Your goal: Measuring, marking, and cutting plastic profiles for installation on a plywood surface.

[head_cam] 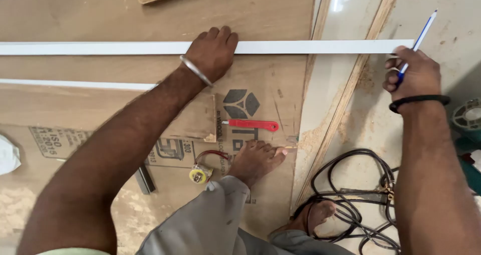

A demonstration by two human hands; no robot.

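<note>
- Across the far side, a long white strip (300,47) lay flat on the plywood sheet (100,14), running left to right, its right end overhanging toward the bare floor.
- Left hand (213,52) pressed palm-down on the strip near its middle, fingers spread flat over the far edge; pinning it, not gripping it. A metal bangle sat on that wrist.
- Just near of that hand: a red-handled tool (253,125) and a small yellow tape measure (199,174) beside a bare foot (255,160).
- Right hand (413,74) was clenched around a blue-and-white pencil (418,37), tip at the strip's right end.
- Judgement: the mark is well apart from the hold-down, so that end could shift; press nearer it and keep the pencil upright.
- Black cable (350,195) was coiled on the floor near the right foot; trip risk.
</note>
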